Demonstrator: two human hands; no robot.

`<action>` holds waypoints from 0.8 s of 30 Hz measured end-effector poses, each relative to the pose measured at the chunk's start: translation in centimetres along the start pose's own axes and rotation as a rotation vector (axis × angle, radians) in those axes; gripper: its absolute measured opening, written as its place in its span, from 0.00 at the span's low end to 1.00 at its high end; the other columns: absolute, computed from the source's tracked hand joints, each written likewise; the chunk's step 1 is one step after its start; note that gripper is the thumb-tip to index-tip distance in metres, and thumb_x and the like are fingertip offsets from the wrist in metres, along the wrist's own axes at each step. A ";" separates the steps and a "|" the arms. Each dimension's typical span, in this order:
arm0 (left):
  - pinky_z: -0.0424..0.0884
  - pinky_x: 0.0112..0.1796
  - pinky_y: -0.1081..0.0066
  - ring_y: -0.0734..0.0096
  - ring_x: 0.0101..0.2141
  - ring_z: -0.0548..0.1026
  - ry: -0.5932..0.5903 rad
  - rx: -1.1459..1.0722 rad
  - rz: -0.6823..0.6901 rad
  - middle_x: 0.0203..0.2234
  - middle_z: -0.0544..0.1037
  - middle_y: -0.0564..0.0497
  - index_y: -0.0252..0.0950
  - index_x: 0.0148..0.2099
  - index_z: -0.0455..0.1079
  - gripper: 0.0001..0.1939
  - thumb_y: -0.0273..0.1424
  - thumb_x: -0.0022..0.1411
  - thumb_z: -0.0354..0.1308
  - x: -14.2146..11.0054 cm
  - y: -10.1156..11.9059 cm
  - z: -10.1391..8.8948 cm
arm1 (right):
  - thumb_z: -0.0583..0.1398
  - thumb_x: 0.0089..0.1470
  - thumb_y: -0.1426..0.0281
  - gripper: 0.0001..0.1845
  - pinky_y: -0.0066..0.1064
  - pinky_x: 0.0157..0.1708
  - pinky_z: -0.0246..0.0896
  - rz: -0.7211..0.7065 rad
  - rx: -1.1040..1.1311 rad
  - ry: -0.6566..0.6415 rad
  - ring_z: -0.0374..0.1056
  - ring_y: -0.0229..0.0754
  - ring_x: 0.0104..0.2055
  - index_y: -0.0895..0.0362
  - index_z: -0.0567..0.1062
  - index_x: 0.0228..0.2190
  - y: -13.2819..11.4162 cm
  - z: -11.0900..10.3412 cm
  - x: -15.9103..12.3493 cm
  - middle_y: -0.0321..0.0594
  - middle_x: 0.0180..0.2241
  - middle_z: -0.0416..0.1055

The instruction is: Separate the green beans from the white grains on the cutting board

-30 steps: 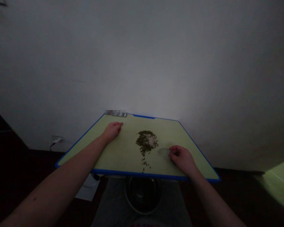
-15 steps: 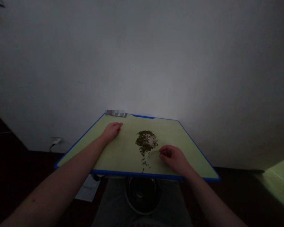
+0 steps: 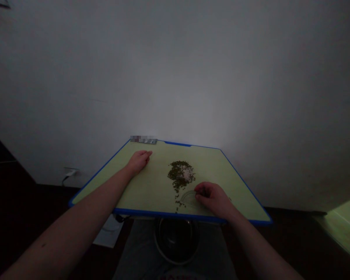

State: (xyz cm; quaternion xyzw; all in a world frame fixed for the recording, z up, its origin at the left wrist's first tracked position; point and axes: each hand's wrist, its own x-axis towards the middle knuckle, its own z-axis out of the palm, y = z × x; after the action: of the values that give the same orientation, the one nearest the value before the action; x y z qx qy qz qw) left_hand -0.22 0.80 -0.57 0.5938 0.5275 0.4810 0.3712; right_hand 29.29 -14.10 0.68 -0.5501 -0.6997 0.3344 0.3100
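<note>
A pile of small dark green grains, perhaps mung beans (image 3: 175, 173), lies mixed with white grains (image 3: 188, 173) on the pale green tabletop (image 3: 151, 198). A thin trail of the green grains runs from the pile toward the near edge. My right hand (image 3: 211, 198) is closed on a clear, thin, half-round plate like a protractor (image 3: 188, 197), its curved edge by the trail. To the left of the pile, my left hand (image 3: 139, 161) rests on the tabletop, fingers curled in with one fingertip jutting out, and nothing shows in it.
Below the table's blue near edge (image 3: 163, 214), a dark metal bowl (image 3: 177, 259) sits at my lap. A blurred flat item (image 3: 143, 140) lies at the far left corner. The wall (image 3: 186, 85) stands right behind the table; a plug (image 3: 71, 173) is low on the left.
My right hand has shifted slightly toward me, and the clear half-round plate is now lower, touching or beside the trail of grains. My left hand has stayed put.
</note>
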 end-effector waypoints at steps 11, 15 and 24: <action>0.52 0.17 0.73 0.78 0.12 0.55 -0.026 -0.001 -0.004 0.07 0.57 0.58 0.37 0.16 0.57 0.20 0.44 0.52 0.50 -0.6 0.9 0.0 | 0.58 0.43 0.71 0.09 0.26 0.25 0.58 0.011 0.003 0.061 0.64 0.36 0.25 0.58 0.72 0.31 -0.3 0.1 0.4 0.35 0.23 0.69; 0.52 0.17 0.73 0.78 0.12 0.55 -0.009 -0.008 -0.021 0.07 0.58 0.58 0.37 0.17 0.57 0.19 0.43 0.52 0.50 -0.6 0.9 0.0 | 0.58 0.42 0.72 0.09 0.26 0.24 0.57 -0.004 -0.032 0.039 0.63 0.36 0.24 0.58 0.72 0.31 -0.6 0.2 0.5 0.34 0.22 0.68; 0.52 0.17 0.73 0.78 0.12 0.55 -0.017 -0.022 -0.014 0.08 0.57 0.58 0.37 0.17 0.57 0.19 0.44 0.51 0.50 -0.2 0.4 0.1 | 0.57 0.42 0.73 0.09 0.26 0.26 0.58 0.008 -0.027 0.025 0.65 0.36 0.25 0.58 0.72 0.30 -1.4 0.6 0.2 0.35 0.23 0.70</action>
State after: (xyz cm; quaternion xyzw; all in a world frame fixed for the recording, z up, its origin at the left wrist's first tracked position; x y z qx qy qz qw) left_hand -0.05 0.52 -0.29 0.5901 0.5229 0.4792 0.3856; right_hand 27.96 -14.26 1.43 -0.5610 -0.6981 0.3193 0.3099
